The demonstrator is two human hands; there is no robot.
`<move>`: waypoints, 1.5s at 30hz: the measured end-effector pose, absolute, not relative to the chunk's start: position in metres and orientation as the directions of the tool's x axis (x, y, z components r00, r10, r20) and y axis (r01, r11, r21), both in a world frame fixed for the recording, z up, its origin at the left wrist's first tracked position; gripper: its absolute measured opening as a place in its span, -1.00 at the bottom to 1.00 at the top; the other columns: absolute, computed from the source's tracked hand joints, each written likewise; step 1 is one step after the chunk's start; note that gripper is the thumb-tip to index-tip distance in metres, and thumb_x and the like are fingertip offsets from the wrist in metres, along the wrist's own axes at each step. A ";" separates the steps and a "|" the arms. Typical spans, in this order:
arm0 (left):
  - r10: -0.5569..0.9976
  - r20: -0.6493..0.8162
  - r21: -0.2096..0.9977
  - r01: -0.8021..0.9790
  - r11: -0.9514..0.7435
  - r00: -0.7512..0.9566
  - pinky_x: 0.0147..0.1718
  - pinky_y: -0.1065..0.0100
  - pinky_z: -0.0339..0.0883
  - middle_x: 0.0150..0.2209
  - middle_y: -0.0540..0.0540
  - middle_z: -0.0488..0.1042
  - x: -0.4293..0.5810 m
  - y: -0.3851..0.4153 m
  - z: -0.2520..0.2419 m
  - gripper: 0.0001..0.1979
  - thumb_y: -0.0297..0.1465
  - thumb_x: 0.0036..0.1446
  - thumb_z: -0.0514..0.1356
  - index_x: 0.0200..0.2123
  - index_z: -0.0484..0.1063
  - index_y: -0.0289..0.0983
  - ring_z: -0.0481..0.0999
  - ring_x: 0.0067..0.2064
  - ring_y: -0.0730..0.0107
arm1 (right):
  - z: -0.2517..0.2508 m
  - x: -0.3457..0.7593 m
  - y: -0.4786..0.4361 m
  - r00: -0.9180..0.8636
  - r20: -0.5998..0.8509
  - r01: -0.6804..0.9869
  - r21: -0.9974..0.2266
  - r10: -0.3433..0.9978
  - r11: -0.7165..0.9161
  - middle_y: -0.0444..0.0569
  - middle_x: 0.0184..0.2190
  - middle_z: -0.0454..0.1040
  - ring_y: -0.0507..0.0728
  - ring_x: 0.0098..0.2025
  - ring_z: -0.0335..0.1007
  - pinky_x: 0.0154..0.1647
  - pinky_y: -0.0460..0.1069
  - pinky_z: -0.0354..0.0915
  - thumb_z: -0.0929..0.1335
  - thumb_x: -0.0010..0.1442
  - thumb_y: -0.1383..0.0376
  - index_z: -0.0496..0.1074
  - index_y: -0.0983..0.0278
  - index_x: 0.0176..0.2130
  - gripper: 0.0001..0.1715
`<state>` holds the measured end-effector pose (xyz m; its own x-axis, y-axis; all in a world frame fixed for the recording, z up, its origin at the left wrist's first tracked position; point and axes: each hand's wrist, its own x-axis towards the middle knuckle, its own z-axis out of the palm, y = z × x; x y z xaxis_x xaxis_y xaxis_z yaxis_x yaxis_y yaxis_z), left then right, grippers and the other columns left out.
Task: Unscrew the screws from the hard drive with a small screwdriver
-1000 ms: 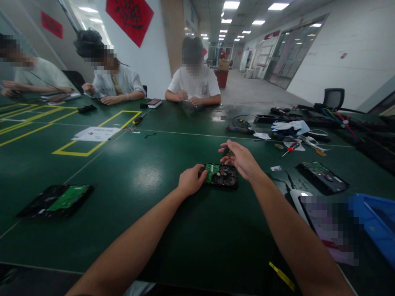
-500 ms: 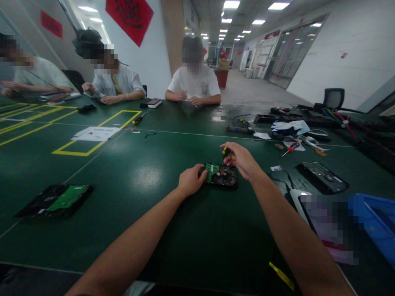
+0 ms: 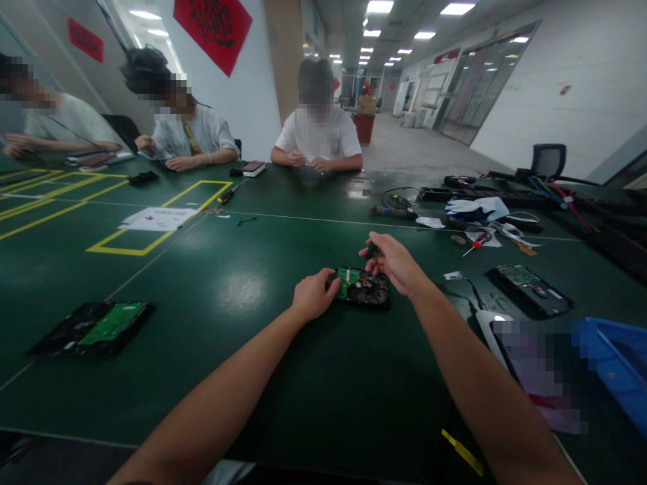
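Observation:
A hard drive (image 3: 368, 291) lies flat on the green table, its green circuit board and black metal underside facing up. My left hand (image 3: 314, 295) is closed on its left end, thumb and fingers at the edge. Over the drive's far edge, my right hand (image 3: 397, 263) pinches a small screwdriver (image 3: 371, 250) by its dark handle, which stands roughly upright. The driver's tip is too small and covered to make out, so I cannot tell if it sits in a screw.
Another drive (image 3: 530, 289) lies at the right, beside a blue bin (image 3: 619, 364). Further left is a drive with a green board (image 3: 108, 327). Behind are a red screwdriver (image 3: 478, 244), gloves (image 3: 478, 209) and cables. Several people sit across the table.
The fingers of my right hand have shifted around the screwdriver handle, and its yellow part no longer shows. My left hand and the drive stay in place.

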<state>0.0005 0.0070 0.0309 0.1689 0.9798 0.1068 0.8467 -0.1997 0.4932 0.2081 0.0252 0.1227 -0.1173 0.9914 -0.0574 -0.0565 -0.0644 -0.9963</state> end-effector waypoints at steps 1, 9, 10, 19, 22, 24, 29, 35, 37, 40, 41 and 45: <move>0.980 0.107 0.491 0.848 -0.200 0.170 -0.23 0.28 0.37 -0.18 -0.06 0.67 0.001 0.007 0.031 -0.57 -0.10 0.38 0.07 0.20 0.43 -0.12 0.64 -0.16 0.20 | 0.123 0.208 0.025 -0.120 -0.056 -0.053 -0.997 0.991 -0.062 -0.02 -0.27 0.55 0.02 -0.52 0.39 -0.57 -0.08 0.22 0.35 0.35 -0.08 0.39 0.18 -0.14 -0.60; 0.982 0.093 0.501 0.844 -0.191 0.167 -0.25 0.28 0.36 -0.18 -0.06 0.67 0.000 0.007 0.032 -0.57 -0.11 0.38 0.07 0.20 0.43 -0.12 0.64 -0.18 0.22 | 0.124 0.209 0.026 -0.186 -0.093 -0.135 -0.984 0.978 -0.120 0.03 -0.27 0.53 0.03 -0.51 0.41 -0.54 -0.06 0.26 0.24 0.42 -0.07 0.50 0.24 -0.20 -0.51; 0.981 0.097 0.502 0.843 -0.195 0.169 -0.25 0.28 0.36 -0.18 -0.06 0.67 0.000 0.007 0.031 -0.57 -0.11 0.38 0.07 0.20 0.44 -0.12 0.64 -0.18 0.22 | 0.124 0.209 0.026 -0.185 -0.096 -0.133 -0.984 0.978 -0.122 0.04 -0.27 0.54 0.03 -0.51 0.41 -0.54 -0.06 0.26 0.26 0.42 -0.05 0.49 0.25 -0.22 -0.53; 0.980 0.111 0.499 0.844 -0.198 0.164 -0.28 0.29 0.33 -0.20 -0.04 0.67 -0.001 0.009 0.027 -0.58 -0.10 0.38 0.07 0.18 0.44 -0.12 0.63 -0.18 0.22 | 0.124 0.210 0.026 -0.151 -0.097 -0.086 -0.990 0.984 -0.111 0.11 -0.20 0.61 0.04 -0.50 0.43 -0.60 -0.07 0.24 0.35 0.35 -0.09 0.44 0.24 -0.19 -0.55; 0.979 0.112 0.501 0.842 -0.201 0.168 -0.27 0.29 0.33 -0.18 -0.04 0.67 0.000 0.009 0.028 -0.58 -0.11 0.38 0.07 0.19 0.43 -0.12 0.63 -0.18 0.22 | 0.123 0.210 0.026 -0.143 -0.079 -0.063 -0.994 0.987 -0.089 0.09 -0.20 0.61 0.02 -0.50 0.42 -0.61 -0.08 0.22 0.39 0.31 -0.11 0.42 0.23 -0.21 -0.55; 0.980 0.108 0.503 0.841 -0.200 0.168 -0.28 0.29 0.33 -0.18 -0.04 0.67 0.000 0.008 0.029 -0.58 -0.11 0.38 0.07 0.19 0.44 -0.12 0.63 -0.18 0.22 | 0.122 0.210 0.027 -0.127 -0.066 -0.041 -0.997 0.990 -0.072 0.08 -0.19 0.60 0.01 -0.50 0.40 -0.61 -0.08 0.21 0.41 0.28 -0.12 0.42 0.22 -0.23 -0.53; 0.980 0.105 0.494 0.846 -0.198 0.168 -0.29 0.29 0.34 -0.19 -0.04 0.67 0.001 0.007 0.031 -0.57 -0.11 0.38 0.07 0.19 0.44 -0.13 0.63 -0.20 0.22 | 0.121 0.211 0.029 -0.103 -0.026 0.021 -0.999 0.994 -0.024 0.01 -0.22 0.58 0.00 -0.53 0.39 -0.62 -0.08 0.20 0.42 0.26 -0.15 0.42 0.20 -0.22 -0.51; 0.982 0.098 0.498 0.847 -0.187 0.159 -0.26 0.30 0.35 -0.18 -0.04 0.67 -0.001 0.008 0.029 -0.57 -0.12 0.38 0.09 0.20 0.43 -0.12 0.63 -0.18 0.24 | 0.122 0.214 0.031 -0.152 0.027 0.062 -0.997 0.988 0.037 0.04 -0.18 0.57 -0.01 -0.52 0.39 -0.65 -0.09 0.15 0.39 0.30 -0.14 0.53 0.22 -0.17 -0.51; 0.981 0.101 0.504 0.842 -0.194 0.166 -0.26 0.31 0.34 -0.19 -0.04 0.66 -0.001 0.009 0.029 -0.58 -0.12 0.38 0.08 0.19 0.43 -0.11 0.63 -0.18 0.25 | 0.122 0.214 0.032 -0.160 0.031 0.040 -0.998 0.987 0.038 0.06 -0.15 0.58 0.00 -0.50 0.42 -0.64 -0.09 0.16 0.40 0.29 -0.12 0.52 0.24 -0.20 -0.53; 0.980 0.102 0.508 0.838 -0.197 0.168 -0.27 0.31 0.33 -0.19 -0.04 0.66 -0.002 0.009 0.028 -0.59 -0.12 0.38 0.08 0.19 0.43 -0.11 0.63 -0.18 0.25 | 0.122 0.213 0.030 -0.162 0.014 -0.024 -1.000 0.987 0.010 0.07 -0.19 0.59 0.03 -0.47 0.45 -0.55 -0.08 0.29 0.39 0.31 -0.09 0.49 0.25 -0.21 -0.55; 0.980 0.105 0.507 0.839 -0.198 0.168 -0.28 0.31 0.33 -0.19 -0.04 0.66 -0.002 0.009 0.028 -0.58 -0.12 0.38 0.08 0.19 0.43 -0.12 0.63 -0.18 0.25 | 0.122 0.212 0.030 -0.165 0.004 -0.044 -0.999 0.986 -0.003 0.07 -0.21 0.59 0.04 -0.46 0.46 -0.51 -0.06 0.33 0.38 0.33 -0.09 0.48 0.25 -0.21 -0.55; 0.980 0.107 0.504 0.841 -0.198 0.166 -0.28 0.31 0.32 -0.19 -0.04 0.67 -0.001 0.008 0.028 -0.58 -0.11 0.38 0.08 0.18 0.44 -0.12 0.63 -0.18 0.24 | 0.124 0.209 0.026 -0.225 -0.038 -0.086 -0.995 0.974 -0.059 0.07 -0.24 0.58 0.07 -0.44 0.49 -0.43 -0.02 0.41 0.32 0.39 -0.04 0.46 0.25 -0.19 -0.59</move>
